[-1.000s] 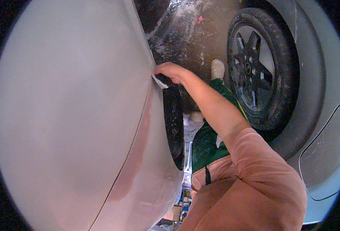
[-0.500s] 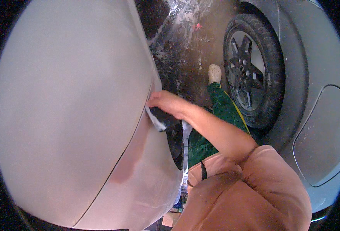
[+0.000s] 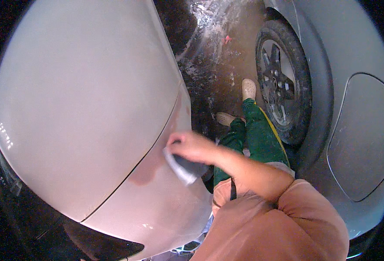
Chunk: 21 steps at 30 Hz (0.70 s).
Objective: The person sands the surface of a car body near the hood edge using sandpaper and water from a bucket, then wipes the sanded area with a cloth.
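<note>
My right hand [image 3: 192, 145], smeared by motion, is closed on a thin, bent sheet that looks like sandpaper [image 3: 181, 168]. Its outer edge is pale and the part beneath my fingers looks dark. The fingertips are at the silver-grey car panel [image 3: 179, 198], just right of the dark seam [image 3: 131, 173] dividing it from the large smooth panel [image 3: 87, 108]. A dull reddish-brown patch [image 3: 146, 175] shows on the narrower panel beside the seam. Whether the sheet lies fully against the surface, I cannot tell. My left hand is out of view.
A second grey car stands on the right, its wheel [image 3: 281, 82] and fuel flap [image 3: 361, 137] facing me. My legs in green trousers [image 3: 263, 139] and pale clogs [image 3: 249, 89] are between the cars. The dark floor [image 3: 209, 56] has whitish smears.
My right hand, with the sheet, has moved down the picture along the seam. The view has shifted, and my second clog and a dark gap at lower left now show.
</note>
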Each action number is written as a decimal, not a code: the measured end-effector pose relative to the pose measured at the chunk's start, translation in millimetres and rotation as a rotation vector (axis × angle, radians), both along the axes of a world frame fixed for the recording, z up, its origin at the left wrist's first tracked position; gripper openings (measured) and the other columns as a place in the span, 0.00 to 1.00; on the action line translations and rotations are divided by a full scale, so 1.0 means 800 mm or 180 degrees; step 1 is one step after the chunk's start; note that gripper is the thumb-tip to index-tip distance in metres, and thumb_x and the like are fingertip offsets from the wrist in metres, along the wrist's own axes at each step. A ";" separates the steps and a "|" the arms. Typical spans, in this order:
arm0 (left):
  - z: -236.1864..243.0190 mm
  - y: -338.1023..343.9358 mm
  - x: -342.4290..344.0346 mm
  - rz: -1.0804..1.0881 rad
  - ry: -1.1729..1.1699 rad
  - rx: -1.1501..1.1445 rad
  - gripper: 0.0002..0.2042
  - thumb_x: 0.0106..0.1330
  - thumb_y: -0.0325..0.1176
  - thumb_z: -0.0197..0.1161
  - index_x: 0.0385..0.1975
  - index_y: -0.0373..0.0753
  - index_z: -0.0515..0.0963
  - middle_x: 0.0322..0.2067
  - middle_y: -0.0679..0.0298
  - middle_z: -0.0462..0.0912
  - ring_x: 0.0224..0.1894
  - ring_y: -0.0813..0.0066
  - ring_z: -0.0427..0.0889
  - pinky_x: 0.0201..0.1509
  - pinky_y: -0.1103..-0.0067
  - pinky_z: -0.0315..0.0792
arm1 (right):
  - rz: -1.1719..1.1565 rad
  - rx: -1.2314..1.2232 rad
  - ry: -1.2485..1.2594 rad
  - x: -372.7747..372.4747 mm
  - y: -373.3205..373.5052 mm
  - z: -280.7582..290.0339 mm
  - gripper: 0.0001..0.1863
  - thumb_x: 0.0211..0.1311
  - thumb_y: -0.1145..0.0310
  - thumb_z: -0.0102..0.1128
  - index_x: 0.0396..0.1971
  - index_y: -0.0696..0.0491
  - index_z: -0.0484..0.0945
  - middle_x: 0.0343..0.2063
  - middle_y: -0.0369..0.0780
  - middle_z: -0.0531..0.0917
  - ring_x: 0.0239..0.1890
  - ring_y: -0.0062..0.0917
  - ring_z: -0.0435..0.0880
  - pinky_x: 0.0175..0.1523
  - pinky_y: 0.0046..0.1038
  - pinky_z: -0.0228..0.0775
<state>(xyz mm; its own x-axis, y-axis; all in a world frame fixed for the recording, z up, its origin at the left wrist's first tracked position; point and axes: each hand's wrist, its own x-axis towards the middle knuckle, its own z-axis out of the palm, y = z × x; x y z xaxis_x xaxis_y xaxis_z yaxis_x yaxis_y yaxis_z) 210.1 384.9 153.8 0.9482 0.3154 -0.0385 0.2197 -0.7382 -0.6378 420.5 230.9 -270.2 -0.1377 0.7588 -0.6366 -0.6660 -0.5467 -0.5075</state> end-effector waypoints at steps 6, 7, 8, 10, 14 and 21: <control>-0.003 -0.009 0.011 -0.0056 0.0050 0.0076 0.30 0.73 0.59 0.48 0.60 0.39 0.77 0.67 0.39 0.66 0.73 0.36 0.58 0.72 0.41 0.48 | 0.0893 0.0005 -0.1992 0.012 -0.008 -0.135 0.41 0.57 0.67 0.59 0.73 0.50 0.58 0.44 0.54 0.86 0.48 0.49 0.85 0.54 0.44 0.77; -0.005 -0.004 0.013 -0.0079 0.0081 0.0068 0.30 0.73 0.58 0.48 0.60 0.38 0.77 0.67 0.39 0.67 0.72 0.35 0.58 0.72 0.40 0.49 | 0.0979 0.0069 -0.1949 0.009 -0.004 -0.139 0.43 0.58 0.67 0.59 0.75 0.50 0.56 0.45 0.54 0.85 0.48 0.49 0.85 0.55 0.44 0.77; -0.007 0.001 0.015 -0.0097 0.0110 0.0060 0.30 0.74 0.58 0.48 0.60 0.38 0.77 0.67 0.39 0.67 0.72 0.35 0.58 0.72 0.40 0.49 | 0.1015 0.0114 -0.1832 0.001 0.001 -0.149 0.45 0.58 0.66 0.60 0.76 0.48 0.52 0.47 0.55 0.84 0.49 0.50 0.85 0.56 0.44 0.76; -0.008 -0.001 0.013 -0.0132 0.0105 0.0090 0.30 0.74 0.58 0.47 0.60 0.38 0.77 0.67 0.39 0.67 0.72 0.35 0.59 0.71 0.39 0.49 | 0.1028 0.0133 -0.1887 -0.013 0.007 -0.161 0.46 0.58 0.66 0.61 0.76 0.48 0.52 0.48 0.56 0.84 0.49 0.51 0.84 0.55 0.44 0.76; -0.003 -0.002 0.004 -0.0101 0.0123 0.0197 0.31 0.74 0.59 0.47 0.59 0.38 0.77 0.67 0.38 0.67 0.72 0.35 0.59 0.71 0.39 0.50 | 0.1084 0.0162 -0.2008 -0.022 0.022 -0.186 0.47 0.57 0.66 0.61 0.77 0.48 0.50 0.47 0.58 0.83 0.48 0.52 0.84 0.56 0.44 0.76; -0.010 0.000 0.005 -0.0144 0.0038 0.0180 0.31 0.74 0.59 0.46 0.58 0.38 0.78 0.66 0.38 0.68 0.72 0.36 0.59 0.72 0.40 0.49 | 0.1524 0.0241 -0.2079 0.002 0.045 -0.271 0.50 0.55 0.66 0.61 0.77 0.49 0.47 0.55 0.60 0.79 0.57 0.50 0.80 0.62 0.43 0.73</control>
